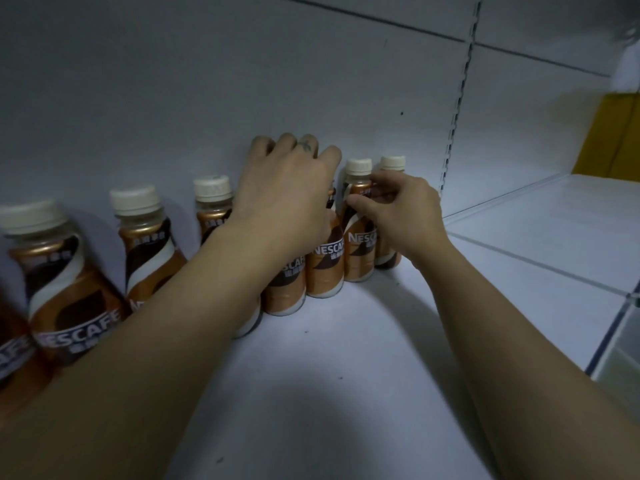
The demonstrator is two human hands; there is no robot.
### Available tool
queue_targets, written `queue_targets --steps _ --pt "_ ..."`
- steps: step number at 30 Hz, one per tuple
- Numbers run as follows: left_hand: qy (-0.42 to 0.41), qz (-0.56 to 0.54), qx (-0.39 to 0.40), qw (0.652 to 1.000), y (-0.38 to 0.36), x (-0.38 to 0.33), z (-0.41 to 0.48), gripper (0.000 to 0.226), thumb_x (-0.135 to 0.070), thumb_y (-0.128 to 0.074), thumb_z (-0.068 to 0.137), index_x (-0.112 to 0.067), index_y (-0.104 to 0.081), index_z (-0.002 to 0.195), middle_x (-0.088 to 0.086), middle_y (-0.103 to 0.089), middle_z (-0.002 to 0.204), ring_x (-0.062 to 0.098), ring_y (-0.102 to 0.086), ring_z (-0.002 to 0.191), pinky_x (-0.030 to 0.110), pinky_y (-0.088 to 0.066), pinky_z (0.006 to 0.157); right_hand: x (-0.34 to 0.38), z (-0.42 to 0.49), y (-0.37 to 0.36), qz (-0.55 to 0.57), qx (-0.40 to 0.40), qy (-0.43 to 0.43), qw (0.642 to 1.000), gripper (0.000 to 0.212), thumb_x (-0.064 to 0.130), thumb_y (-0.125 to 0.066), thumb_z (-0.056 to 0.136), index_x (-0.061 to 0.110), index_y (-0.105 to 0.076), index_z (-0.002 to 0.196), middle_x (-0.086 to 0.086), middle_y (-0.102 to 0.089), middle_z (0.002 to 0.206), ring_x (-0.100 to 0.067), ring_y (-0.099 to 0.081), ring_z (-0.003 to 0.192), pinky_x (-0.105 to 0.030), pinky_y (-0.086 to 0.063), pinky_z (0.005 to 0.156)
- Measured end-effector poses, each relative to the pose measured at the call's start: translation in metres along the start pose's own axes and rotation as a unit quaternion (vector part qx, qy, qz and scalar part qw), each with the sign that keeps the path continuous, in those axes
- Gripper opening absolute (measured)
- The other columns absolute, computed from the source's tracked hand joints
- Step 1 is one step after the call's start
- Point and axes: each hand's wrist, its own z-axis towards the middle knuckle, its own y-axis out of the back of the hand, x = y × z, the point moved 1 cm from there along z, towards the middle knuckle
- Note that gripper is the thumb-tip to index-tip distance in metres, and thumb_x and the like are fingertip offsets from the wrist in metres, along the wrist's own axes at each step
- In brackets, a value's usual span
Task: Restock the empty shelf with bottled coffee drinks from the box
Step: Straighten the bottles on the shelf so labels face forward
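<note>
Several brown Nescafe coffee bottles with cream caps stand in a row along the back wall of the white shelf [311, 358]. My left hand [287, 188] lies over the tops of two bottles in the middle of the row, covering their caps; one of them [323, 268] shows below my palm. My right hand [398, 209] pinches the neck of the second bottle from the right [358, 251]. The last bottle [389, 209] stands just behind my right fingers. The box is out of view.
Other bottles stand to the left, one near the left edge [65, 282]. A slotted upright [453, 133] divides this shelf from the white shelf bay on the right [554, 237]. Something yellow [609, 140] sits at the far right.
</note>
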Motion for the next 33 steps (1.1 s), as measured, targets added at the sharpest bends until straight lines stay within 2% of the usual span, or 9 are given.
queue_targets --steps 3,6,8,13,16,20,25,31,33 --pt "0.000 -0.007 0.005 1.000 0.004 0.000 0.001 0.054 -0.041 -0.062 0.082 -0.019 -0.048 0.129 0.008 -0.053 0.127 0.029 -0.048 0.115 0.044 -0.034 0.097 -0.005 0.007 0.006 0.002 -0.047 -0.002 0.999 0.041 0.045 -0.067 0.084 0.022 -0.067 0.117 0.006 -0.069 0.101 -0.008 -0.063 0.091 -0.028 -0.053 0.082" --pt "0.009 -0.026 0.019 0.999 0.008 0.002 0.006 0.059 -0.045 -0.062 0.082 -0.020 -0.047 0.133 0.007 -0.051 0.132 0.029 -0.046 0.121 0.044 -0.034 0.100 -0.014 0.014 0.018 0.010 -0.176 -0.043 0.983 0.024 0.036 -0.054 0.094 0.020 -0.070 0.102 0.003 -0.070 0.097 -0.014 -0.064 0.090 -0.035 -0.054 0.082" --pt "0.017 -0.047 0.026 0.998 0.011 -0.002 0.013 0.062 -0.047 -0.063 0.082 -0.021 -0.046 0.136 0.006 -0.050 0.136 0.028 -0.045 0.123 0.043 -0.034 0.101 -0.021 0.016 0.021 -0.007 -0.204 -0.064 0.977 0.022 0.033 -0.052 0.094 0.021 -0.069 0.102 0.002 -0.069 0.099 -0.017 -0.063 0.093 -0.031 -0.049 0.079" --pt "-0.003 -0.085 0.072 0.994 0.004 -0.031 0.037 0.062 -0.042 -0.064 0.085 -0.022 -0.043 0.139 0.007 -0.049 0.136 0.028 -0.045 0.123 0.043 -0.036 0.099 -0.033 0.018 0.012 -0.030 -0.118 -0.056 0.991 0.041 0.040 -0.055 0.092 0.019 -0.058 0.127 -0.001 -0.061 0.118 -0.017 -0.057 0.107 -0.034 -0.047 0.090" --pt "0.021 -0.130 0.068 0.989 -0.002 -0.031 0.047 0.058 -0.035 -0.066 0.085 -0.020 -0.047 0.137 0.007 -0.053 0.132 0.028 -0.051 0.118 0.041 -0.041 0.097 -0.039 0.018 0.005 -0.031 -0.070 -0.042 0.996 0.046 0.035 -0.060 0.090 0.017 -0.054 0.132 -0.004 -0.057 0.123 -0.019 -0.055 0.112 -0.032 -0.044 0.091" --pt "0.012 -0.124 0.051 0.991 -0.008 -0.032 0.048 0.044 -0.037 -0.065 0.087 -0.019 -0.055 0.125 0.006 -0.059 0.119 0.027 -0.056 0.105 0.038 -0.041 0.088 -0.043 0.020 0.000 -0.023 -0.068 -0.051 0.996 0.056 0.048 -0.071 0.080 0.024 -0.055 0.128 0.000 -0.058 0.117 -0.015 -0.058 0.103 -0.031 -0.048 0.086" --pt "-0.003 -0.156 0.060 0.986 -0.011 -0.027 0.044 0.048 -0.039 -0.067 0.085 -0.017 -0.055 0.126 0.006 -0.059 0.119 0.027 -0.055 0.106 0.043 -0.045 0.092 -0.046 0.020 -0.006 -0.037 -0.078 -0.082 0.993 0.057 0.054 -0.075 0.073 0.023 -0.061 0.119 0.000 -0.059 0.110 -0.013 -0.059 0.095 -0.026 -0.045 0.076" --pt "-0.010 -0.148 0.073 0.986 -0.009 -0.026 0.043 0.049 -0.042 -0.066 0.084 -0.016 -0.055 0.124 0.007 -0.059 0.118 0.029 -0.055 0.105 0.045 -0.046 0.091 -0.046 0.021 0.007 0.060 -0.046 -0.123 0.990 0.052 0.031 -0.073 0.077 0.024 -0.055 0.126 0.006 -0.064 0.097 -0.017 -0.064 0.096 -0.042 -0.053 0.090" --pt "-0.007 -0.160 0.081 0.984 -0.008 -0.025 0.042 0.049 -0.042 -0.065 0.084 -0.017 -0.055 0.126 0.007 -0.059 0.118 0.028 -0.056 0.103 0.044 -0.047 0.091 -0.047 0.021 0.008 0.093 -0.020 -0.126 0.987 0.048 0.029 -0.069 0.073 0.023 -0.060 0.119 0.002 -0.070 0.097 -0.019 -0.068 0.094 -0.047 -0.054 0.090"
